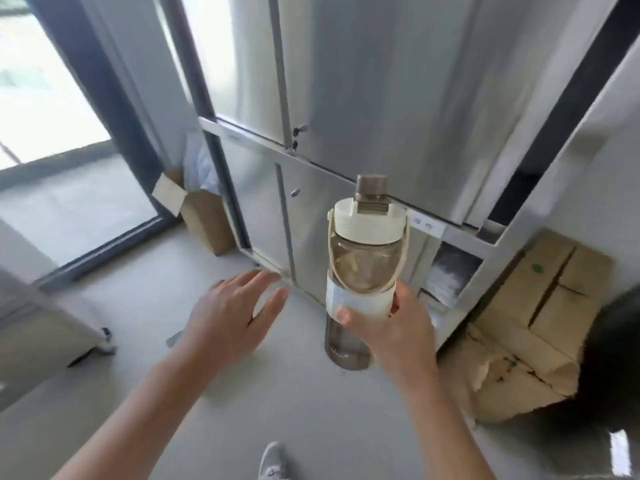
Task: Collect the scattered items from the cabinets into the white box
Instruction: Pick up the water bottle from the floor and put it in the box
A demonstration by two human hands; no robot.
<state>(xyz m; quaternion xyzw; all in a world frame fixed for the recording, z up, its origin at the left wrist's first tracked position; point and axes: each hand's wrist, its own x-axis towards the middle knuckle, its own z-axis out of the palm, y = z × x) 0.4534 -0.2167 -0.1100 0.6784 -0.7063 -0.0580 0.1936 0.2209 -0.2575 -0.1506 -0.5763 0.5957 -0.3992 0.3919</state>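
Our two bare forearms are reaching forward from the bottom edge, with a grey shoe (273,460) showing between them on the pale floor (277,403). We are gripping the water bottle (367,265) with our right hand (391,330), thumb and fingers curling round its white middle band. We are holding it upright in the air, above the floor and just in front of the grey metal cabinet (381,98). Its body is showing as see-through brown, under a cream lid with a brown cap and a cream carrying strap. We cannot tell whether anything is inside. Faint writing near its base is blurring beyond reading.

Our left hand (232,306) is hovering left of the bottle, fingers spread and holding nothing.

Behind the bottle, a small white label (424,224) is sitting on the cabinet's rail, its marks too small to read. Right of our grip, an open lower compartment (450,275) is holding pale, blurred things. Crumpled cardboard boxes (540,323) are standing beside the cabinet on the right. An open carton (204,216) is standing at its left corner, by a glass door (52,98). A wheeled unit (34,327) is crowding the left edge.
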